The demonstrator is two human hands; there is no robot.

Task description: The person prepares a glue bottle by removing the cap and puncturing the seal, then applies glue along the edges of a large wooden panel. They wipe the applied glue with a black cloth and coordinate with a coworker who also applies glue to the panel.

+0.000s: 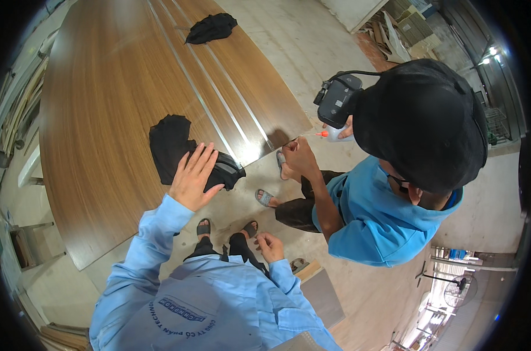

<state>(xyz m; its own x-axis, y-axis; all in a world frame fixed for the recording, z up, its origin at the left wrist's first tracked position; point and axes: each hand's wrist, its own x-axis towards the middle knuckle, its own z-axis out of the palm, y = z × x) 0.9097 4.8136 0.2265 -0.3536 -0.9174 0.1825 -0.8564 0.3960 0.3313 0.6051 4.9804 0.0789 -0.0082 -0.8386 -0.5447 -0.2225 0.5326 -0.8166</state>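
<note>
My left hand (pixel 196 175) lies flat with fingers spread on a crumpled black cloth (pixel 170 143), at the near edge of a wood-grain panel (pixel 113 134). Part of this cloth hangs over the panel's edge. Down by my right side, away from the panel, is my right hand (pixel 270 247); its fingers are curled in and no object shows in them. Several thin silvery strips (pixel 210 114) run lengthwise over the panel, ending near the cloth.
A co-worker in a blue shirt (pixel 370 216) stands at the right corner, holding a pale bottle (pixel 339 134) with a red tip; their other hand (pixel 299 157) is at the panel's corner. Another black cloth (pixel 213 28) lies at the far end. A fan (pixel 459 286) stands lower right.
</note>
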